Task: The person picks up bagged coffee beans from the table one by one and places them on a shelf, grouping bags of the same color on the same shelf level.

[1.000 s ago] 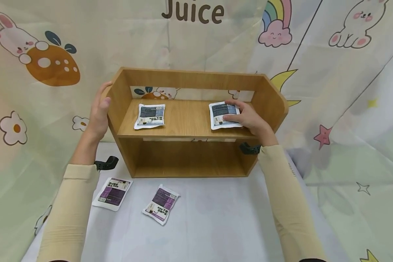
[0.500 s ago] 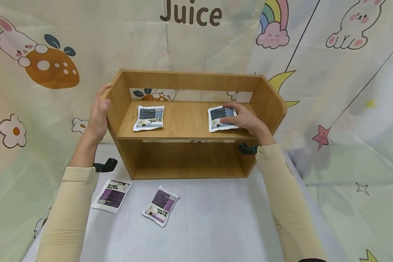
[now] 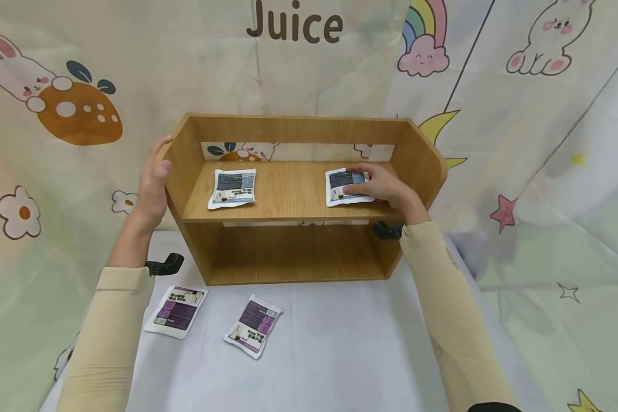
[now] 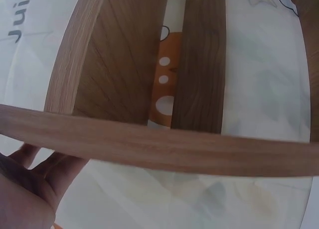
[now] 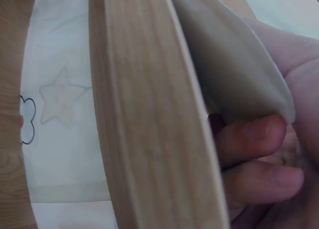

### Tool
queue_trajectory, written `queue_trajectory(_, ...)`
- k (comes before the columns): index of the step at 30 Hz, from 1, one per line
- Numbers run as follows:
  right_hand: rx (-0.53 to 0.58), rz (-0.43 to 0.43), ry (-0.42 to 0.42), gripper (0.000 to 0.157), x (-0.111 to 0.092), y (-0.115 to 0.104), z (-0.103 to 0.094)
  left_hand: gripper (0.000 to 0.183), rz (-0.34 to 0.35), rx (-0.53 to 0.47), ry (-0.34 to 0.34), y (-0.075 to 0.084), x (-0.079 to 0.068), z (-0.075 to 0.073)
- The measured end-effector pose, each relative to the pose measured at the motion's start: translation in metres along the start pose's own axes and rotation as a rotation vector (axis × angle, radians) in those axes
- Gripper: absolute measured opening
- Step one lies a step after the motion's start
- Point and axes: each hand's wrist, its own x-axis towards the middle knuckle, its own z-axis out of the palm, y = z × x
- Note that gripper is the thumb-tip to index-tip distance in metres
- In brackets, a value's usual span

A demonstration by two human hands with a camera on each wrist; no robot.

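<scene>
A small wooden two-tier shelf (image 3: 298,223) stands against the printed cloth. My left hand (image 3: 151,186) rests along the outside of its left side panel, fingers extended towards the back edge; in the left wrist view the fingers show beyond the panel. On the upper board, my right hand (image 3: 386,186) holds a white packet with a blue label (image 3: 336,193) by its right side, thumb in front and fingers behind. The right wrist view shows curled fingers (image 5: 254,139) against this packet's pale underside. A matching blue-labelled packet (image 3: 233,189) lies at the upper board's left.
Two purple-labelled white packets lie on the white table cover, one at the left (image 3: 177,312) and another nearer the middle (image 3: 254,326). The shelf's lower compartment (image 3: 298,252) opens forward. Printed cloth (image 3: 206,63) hangs directly behind the shelf.
The camera view has shifted slightly, so the scene sits a little lower and further left. Both hands keep their places, and the packets show no clear movement.
</scene>
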Motion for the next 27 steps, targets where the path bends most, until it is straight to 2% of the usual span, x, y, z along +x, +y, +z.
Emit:
queue_trajectory(5,-0.043,0.019,-0.022,0.072,-0.0036,0.0007,-0.0011,0.054,-0.016,-0.015,-0.034,-0.0029,-0.0028,0.0027)
queue_trajectory(11,-0.059,-0.014,-0.019,0.072,-0.0027,-0.0022,-0.0006,0.053,-0.003,-0.027,-0.004,-0.0021,-0.0018,0.0002)
queue_trajectory(17,-0.065,0.016,-0.011,0.076,-0.0012,-0.0024,-0.0013,0.053,-0.016,-0.001,-0.004,-0.0006,-0.0006,-0.0009)
queue_trajectory(23,-0.046,0.008,0.034,0.076,-0.0003,-0.0029,-0.0021,0.053,-0.006,0.023,0.001,0.0003,0.0033,-0.0026)
queue_trajectory(27,-0.045,0.013,0.043,0.076,0.0007,0.0017,0.0007,0.053,-0.023,0.012,0.008,-0.0002,-0.0004,-0.0032)
